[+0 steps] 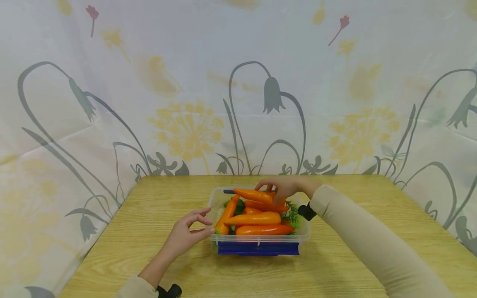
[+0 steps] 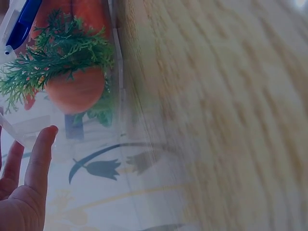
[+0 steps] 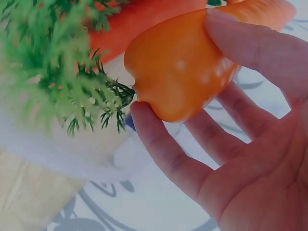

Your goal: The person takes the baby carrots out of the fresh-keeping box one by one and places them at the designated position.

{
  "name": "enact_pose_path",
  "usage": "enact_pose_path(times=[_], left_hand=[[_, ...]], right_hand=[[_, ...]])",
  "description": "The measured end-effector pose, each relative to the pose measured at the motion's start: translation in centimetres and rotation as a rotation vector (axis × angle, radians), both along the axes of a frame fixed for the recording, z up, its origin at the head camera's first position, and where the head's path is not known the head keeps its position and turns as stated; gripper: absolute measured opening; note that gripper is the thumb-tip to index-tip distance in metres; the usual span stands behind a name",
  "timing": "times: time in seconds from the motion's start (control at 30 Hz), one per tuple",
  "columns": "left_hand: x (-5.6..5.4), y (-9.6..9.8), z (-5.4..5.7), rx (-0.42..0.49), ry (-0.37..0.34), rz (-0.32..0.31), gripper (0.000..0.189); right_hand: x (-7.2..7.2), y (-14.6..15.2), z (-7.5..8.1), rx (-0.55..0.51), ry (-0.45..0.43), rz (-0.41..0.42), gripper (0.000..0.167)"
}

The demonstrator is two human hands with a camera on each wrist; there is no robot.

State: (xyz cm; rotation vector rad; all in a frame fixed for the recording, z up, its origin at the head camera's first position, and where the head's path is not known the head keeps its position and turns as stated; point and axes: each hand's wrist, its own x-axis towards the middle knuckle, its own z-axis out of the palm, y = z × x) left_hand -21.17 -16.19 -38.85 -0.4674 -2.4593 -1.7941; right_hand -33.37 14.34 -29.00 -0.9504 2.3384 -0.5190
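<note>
A clear plastic box [image 1: 306, 232] with blue clips stands on the table, filled with several orange carrots [image 1: 257, 218] with green feathery tops. Over its back edge my right hand [image 1: 285, 186] holds one carrot [image 3: 168, 67], thumb on one side and fingers on the other. That carrot lies across the top of the pile, its thin tip pointing left and its leafy end to the right. At the box's front left corner is my left hand [image 1: 188, 229], fingers loosely bent and apart, the thumb tip right at the rim. No carrot is in it.
The front blue clip [image 1: 258, 248] hangs down along the near wall of the box. Green leaves [image 1: 292, 215] fill the box's right side. Behind the wooden table [image 1: 156, 207] hangs a white curtain [image 1: 186, 82] with a flower print.
</note>
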Motion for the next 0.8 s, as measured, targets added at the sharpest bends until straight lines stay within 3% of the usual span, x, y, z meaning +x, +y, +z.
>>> enact_pose_path(times=[0.47, 0.8], left_hand=[[0.1, 0.1, 0.1, -0.028, 0.011, 0.014, 0.018], [0.1, 0.3, 0.0, -0.029, 0.023, 0.016, 0.015]], right_hand=[[1.3, 1.7, 2.3, -0.034, 0.033, -0.069, 0.064], [2.0, 3.6, 2.6, -0.122, 0.116, -0.101, 0.06]])
